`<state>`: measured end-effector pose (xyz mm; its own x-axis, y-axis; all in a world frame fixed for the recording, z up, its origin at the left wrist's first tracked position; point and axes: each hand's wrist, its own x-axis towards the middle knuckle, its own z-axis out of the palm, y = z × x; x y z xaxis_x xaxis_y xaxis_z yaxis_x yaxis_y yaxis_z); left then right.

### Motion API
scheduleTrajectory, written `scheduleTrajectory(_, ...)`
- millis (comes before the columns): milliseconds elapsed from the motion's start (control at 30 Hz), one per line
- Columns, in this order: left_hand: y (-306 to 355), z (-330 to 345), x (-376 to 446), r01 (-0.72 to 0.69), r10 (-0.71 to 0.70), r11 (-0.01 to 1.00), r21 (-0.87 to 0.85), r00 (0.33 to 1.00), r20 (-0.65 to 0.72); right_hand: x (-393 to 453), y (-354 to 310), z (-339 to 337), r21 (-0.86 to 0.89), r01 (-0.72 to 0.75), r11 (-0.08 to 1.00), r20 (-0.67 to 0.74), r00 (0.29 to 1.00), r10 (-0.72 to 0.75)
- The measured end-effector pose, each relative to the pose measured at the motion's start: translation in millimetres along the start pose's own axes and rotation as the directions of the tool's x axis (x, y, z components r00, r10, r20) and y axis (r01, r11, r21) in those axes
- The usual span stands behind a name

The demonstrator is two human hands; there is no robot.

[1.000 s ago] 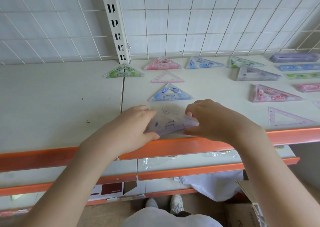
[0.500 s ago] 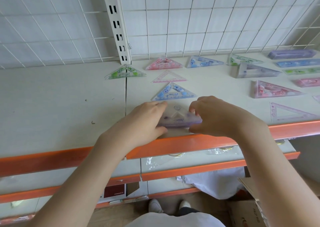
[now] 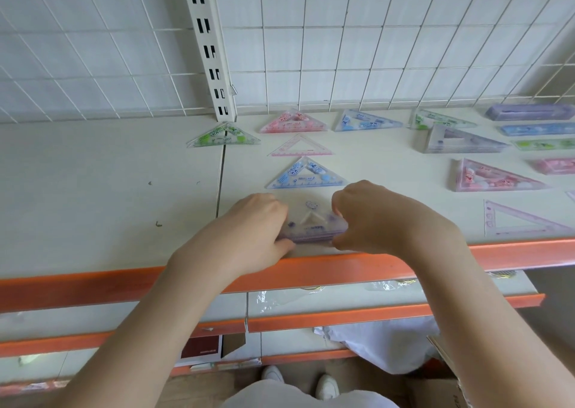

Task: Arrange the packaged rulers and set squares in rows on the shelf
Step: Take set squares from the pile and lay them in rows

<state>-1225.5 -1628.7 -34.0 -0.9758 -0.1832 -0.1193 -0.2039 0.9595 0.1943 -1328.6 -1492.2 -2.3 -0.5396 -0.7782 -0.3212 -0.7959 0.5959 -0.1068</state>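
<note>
Purple set squares (image 3: 312,225), apex pointing away, long edge left-right, gripped by both hands (image 3: 258,227) (image 3: 370,217).

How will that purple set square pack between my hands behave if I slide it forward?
The purple set square pack looks flat and stiff, so it should slide without rolling or tipping. Its glossy wrap may be slippery on the smooth shelf, and it probably feels light.

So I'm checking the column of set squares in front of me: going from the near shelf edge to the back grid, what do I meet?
Purple set square pack held by the left hand and right hand → blue set square → thin pink set square → pink set square pack by the wire grid.
</note>
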Motion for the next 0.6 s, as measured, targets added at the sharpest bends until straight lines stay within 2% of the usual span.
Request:
scheduleTrajectory(433, 3.5, -10.6, 2.7, 0.063, -0.074, 0.995, 0.078, 0.987, 0.144, -3.2, 15.8, -0.9, -0.010, 0.020, 1.000, 0.013, 1.000, -0.020)
scheduleTrajectory(600, 6.0, -13.3, -1.4, 0.039, -0.075, 0.979, 0.200, 0.982, 0.172, -4.4, 19.0, 0.2, -0.020, 0.013, 1.000, 0.008, 1.000, -0.013)
